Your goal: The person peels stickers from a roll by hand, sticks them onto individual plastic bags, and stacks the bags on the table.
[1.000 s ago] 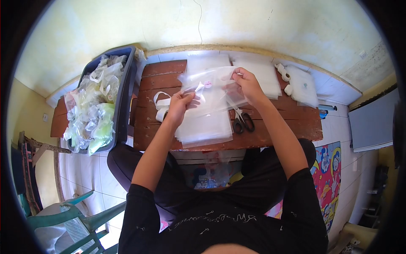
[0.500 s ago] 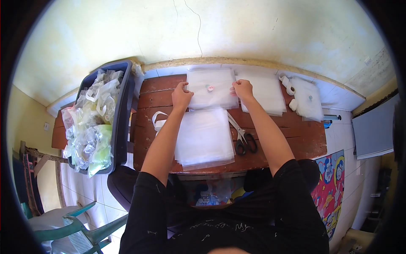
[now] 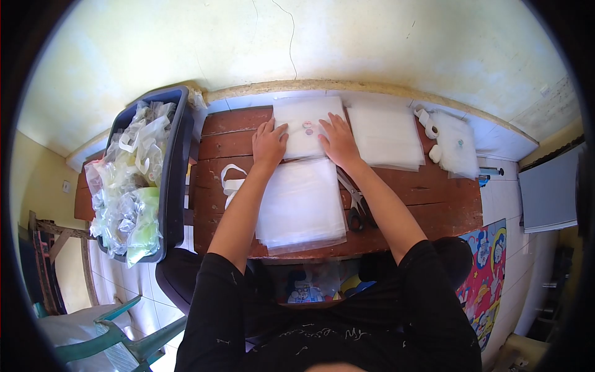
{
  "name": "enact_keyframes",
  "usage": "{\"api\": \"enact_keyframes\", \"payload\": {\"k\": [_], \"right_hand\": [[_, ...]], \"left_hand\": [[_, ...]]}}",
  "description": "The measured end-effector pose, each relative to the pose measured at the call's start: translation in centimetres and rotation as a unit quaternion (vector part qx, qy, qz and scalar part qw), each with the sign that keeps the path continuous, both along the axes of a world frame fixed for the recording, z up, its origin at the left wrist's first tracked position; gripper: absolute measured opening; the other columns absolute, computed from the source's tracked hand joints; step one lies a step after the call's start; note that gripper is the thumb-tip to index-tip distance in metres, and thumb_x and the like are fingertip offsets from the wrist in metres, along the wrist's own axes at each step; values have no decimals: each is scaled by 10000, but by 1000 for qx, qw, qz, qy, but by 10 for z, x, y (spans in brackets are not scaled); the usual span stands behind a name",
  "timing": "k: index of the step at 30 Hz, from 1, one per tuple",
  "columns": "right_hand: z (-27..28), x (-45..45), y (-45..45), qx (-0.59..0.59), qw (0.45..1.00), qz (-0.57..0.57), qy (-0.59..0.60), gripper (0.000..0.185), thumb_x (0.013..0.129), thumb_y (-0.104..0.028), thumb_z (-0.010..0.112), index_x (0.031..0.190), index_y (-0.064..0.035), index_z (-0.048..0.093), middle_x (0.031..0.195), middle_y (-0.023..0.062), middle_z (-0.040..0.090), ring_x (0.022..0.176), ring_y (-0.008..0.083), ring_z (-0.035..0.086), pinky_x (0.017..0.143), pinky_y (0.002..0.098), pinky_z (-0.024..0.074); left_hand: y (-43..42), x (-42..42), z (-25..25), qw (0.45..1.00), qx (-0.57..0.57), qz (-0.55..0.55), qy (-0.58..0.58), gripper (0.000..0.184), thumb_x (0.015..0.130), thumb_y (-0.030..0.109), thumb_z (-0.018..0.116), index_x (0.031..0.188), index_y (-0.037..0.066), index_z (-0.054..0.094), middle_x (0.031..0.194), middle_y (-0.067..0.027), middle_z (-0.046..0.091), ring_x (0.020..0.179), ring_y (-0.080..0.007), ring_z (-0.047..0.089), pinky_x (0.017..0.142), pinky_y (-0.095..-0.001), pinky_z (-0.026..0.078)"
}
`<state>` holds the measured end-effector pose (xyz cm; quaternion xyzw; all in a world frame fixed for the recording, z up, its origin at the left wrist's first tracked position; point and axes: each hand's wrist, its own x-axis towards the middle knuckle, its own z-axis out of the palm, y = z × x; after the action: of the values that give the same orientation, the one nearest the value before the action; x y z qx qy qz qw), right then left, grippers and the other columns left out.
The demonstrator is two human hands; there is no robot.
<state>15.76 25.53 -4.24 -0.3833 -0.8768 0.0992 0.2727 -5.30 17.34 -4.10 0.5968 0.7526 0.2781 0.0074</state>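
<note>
A stack of clear plastic bags (image 3: 305, 106) with a small round sticker lies at the back middle of the brown wooden table (image 3: 232, 146). My left hand (image 3: 269, 144) rests on its left edge, and my right hand (image 3: 338, 139) lies flat on its right side, fingers spread. Neither hand holds anything. Nearer to me is a second bag stack (image 3: 300, 201), between my forearms. Black-handled scissors (image 3: 355, 208) lie beside it, partly behind my right forearm. At its left is a white roll (image 3: 232, 185), partly covered by my left forearm.
To the right lie another bag stack (image 3: 385, 135), white rolls (image 3: 428, 126) and a smaller pile of bags (image 3: 453, 146). A dark bin (image 3: 175, 180) full of crumpled plastic stands at the left. A green chair (image 3: 114, 335) is at the lower left.
The clear bag, first held up between both hands, now lies on the back stack. My hands have let go of it and rest on top.
</note>
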Motion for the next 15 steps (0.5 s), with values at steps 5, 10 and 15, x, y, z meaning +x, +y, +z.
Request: {"api": "enact_keyframes", "payload": {"k": [5, 10, 15], "right_hand": [[-5, -3, -2, -13, 992, -26, -124, 540, 964, -403, 501, 1436, -148, 448, 1519, 206, 343, 1412, 385, 296, 1169, 532, 177], [10, -2, -5, 12, 998, -14, -60, 492, 942, -338, 558, 1370, -103, 508, 1469, 201, 407, 1381, 382, 340, 1142, 538, 234], [36, -2, -49, 12, 996, 43, 79, 324, 853, -160, 635, 1154, -44, 610, 1265, 183, 565, 1232, 355, 488, 1059, 478, 357]], "left_hand": [[-1, 9, 11, 999, -34, 20, 20, 359, 877, 324, 643, 1223, 230, 675, 1415, -160, 494, 1304, -341, 449, 1065, -455, 369], [-13, 5, 23, 999, -5, 8, -31, 421, 870, 281, 660, 1271, 157, 630, 1415, -189, 478, 1308, -359, 438, 1057, -466, 376], [-58, 3, 63, 992, -28, -75, -95, 379, 848, 228, 689, 1198, 87, 661, 1253, -217, 606, 1168, -344, 572, 986, -413, 450]]}}
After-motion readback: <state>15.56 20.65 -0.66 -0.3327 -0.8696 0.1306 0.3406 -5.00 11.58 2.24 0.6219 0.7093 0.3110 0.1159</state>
